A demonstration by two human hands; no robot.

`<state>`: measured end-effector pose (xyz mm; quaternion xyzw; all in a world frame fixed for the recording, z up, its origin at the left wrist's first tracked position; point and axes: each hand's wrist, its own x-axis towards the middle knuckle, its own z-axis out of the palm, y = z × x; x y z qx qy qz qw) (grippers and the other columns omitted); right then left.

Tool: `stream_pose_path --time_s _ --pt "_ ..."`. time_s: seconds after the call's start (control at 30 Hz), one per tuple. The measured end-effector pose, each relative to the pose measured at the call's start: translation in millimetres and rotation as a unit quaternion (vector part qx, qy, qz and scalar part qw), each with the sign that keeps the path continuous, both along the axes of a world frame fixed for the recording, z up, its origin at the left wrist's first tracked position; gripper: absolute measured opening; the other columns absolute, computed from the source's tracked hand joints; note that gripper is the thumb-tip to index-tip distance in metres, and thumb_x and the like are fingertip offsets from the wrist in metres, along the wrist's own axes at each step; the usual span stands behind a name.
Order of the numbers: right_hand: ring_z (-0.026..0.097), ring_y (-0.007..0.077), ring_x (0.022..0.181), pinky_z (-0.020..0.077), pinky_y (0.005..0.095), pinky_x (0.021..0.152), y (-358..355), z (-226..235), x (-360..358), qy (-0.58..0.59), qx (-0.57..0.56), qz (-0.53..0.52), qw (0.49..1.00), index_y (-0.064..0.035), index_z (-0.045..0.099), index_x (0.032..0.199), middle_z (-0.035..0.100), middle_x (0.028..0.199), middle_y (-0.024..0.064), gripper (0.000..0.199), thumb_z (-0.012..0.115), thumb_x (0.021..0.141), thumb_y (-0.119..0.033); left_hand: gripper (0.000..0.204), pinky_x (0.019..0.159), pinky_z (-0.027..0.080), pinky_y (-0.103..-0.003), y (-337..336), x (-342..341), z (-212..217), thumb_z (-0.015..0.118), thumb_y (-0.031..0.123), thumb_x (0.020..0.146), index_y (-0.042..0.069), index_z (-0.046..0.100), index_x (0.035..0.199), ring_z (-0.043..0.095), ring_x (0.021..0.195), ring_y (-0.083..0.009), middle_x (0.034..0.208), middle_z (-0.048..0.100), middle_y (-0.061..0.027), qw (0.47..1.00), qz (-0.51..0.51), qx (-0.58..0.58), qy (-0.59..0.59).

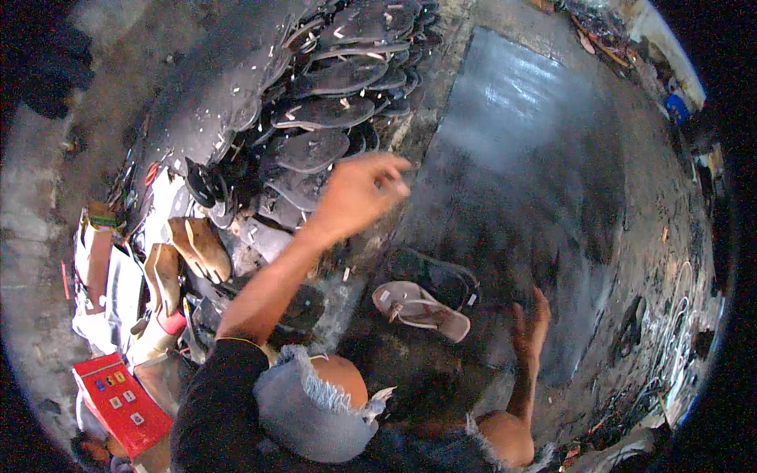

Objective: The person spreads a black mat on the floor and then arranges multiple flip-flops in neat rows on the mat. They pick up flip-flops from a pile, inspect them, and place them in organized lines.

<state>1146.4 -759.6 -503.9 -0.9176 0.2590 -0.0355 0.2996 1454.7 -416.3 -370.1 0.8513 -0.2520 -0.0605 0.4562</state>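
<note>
My left hand (361, 193) is stretched forward over the near edge of a pile of dark flat sandal soles (331, 110). Its fingers are curled and blurred, so I cannot tell whether it holds anything. My right hand (530, 322) is low on the right with fingers apart, holding nothing, at the near edge of a large dark rubber sheet (512, 150). Between my hands a pale flip-flop with a strap (422, 307) lies on the ground. A black sole (435, 273) lies just behind it. My bare knees in frayed denim fill the bottom.
Several tan soles (197, 248) lie on pale plastic sheeting (110, 292) at the left. A red box (122, 402) sits at the lower left. Scraps and clutter line the rough floor (670, 260) on the right, and white chips dot the sole pile.
</note>
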Motion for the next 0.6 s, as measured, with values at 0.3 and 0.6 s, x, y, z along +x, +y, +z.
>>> stream_pose_path --time_s 0.3,0.6 --pt "0.042 0.0489 0.145 0.0375 0.0552 0.118 -80 -38 111 0.082 -0.120 0.028 0.989 -0.0105 0.036 0.160 0.039 0.160 0.0292 0.102 0.090 0.078 -0.037 0.046 0.095 0.057 -0.044 -33 268 58 0.079 0.032 0.085 0.007 0.072 0.123 0.074 0.105 -0.0310 0.115 0.076 -0.0157 0.929 0.155 0.100 -0.320" --pt "0.036 0.0580 0.145 0.0460 0.0610 0.110 -57 -8 153 0.270 -0.108 -0.042 0.956 -0.0181 0.028 0.164 0.029 0.163 0.0357 0.129 0.096 0.059 -0.049 0.052 0.098 0.056 -0.048 -122 339 40 0.081 0.041 0.080 0.014 0.074 0.124 0.070 0.115 -0.0345 0.122 0.074 -0.0150 0.918 0.089 0.267 -0.280"
